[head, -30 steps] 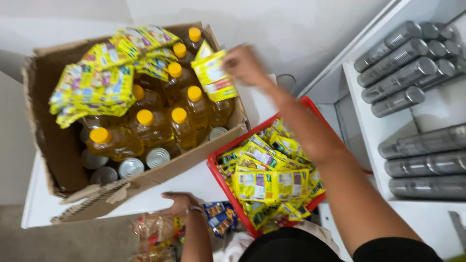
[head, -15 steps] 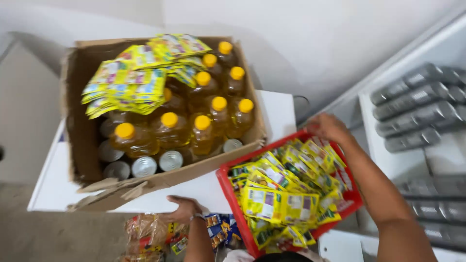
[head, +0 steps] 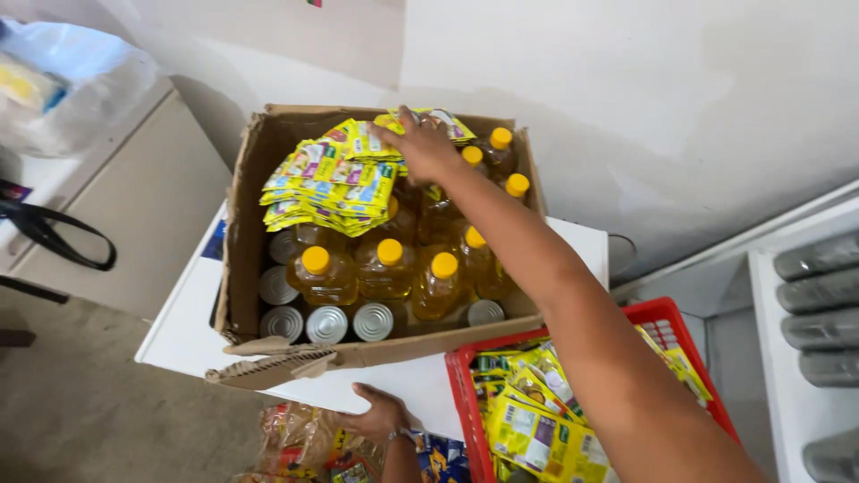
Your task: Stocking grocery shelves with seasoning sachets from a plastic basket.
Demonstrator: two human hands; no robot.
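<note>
Having left the red basket, the right hand is now stretching far forward, fingers closing loosely on the yellow sachet strips atop the cardboard box, while the left hand is pressing flat, near the body.

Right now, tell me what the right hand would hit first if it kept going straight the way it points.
The right hand already rests on the yellow sachets in the cardboard box; going on, probably the box's back wall, though depth is unclear.

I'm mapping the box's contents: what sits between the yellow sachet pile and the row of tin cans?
In the head view, yellow-capped oil bottles stand between the sachet pile and the tin cans in the cardboard box.
</note>
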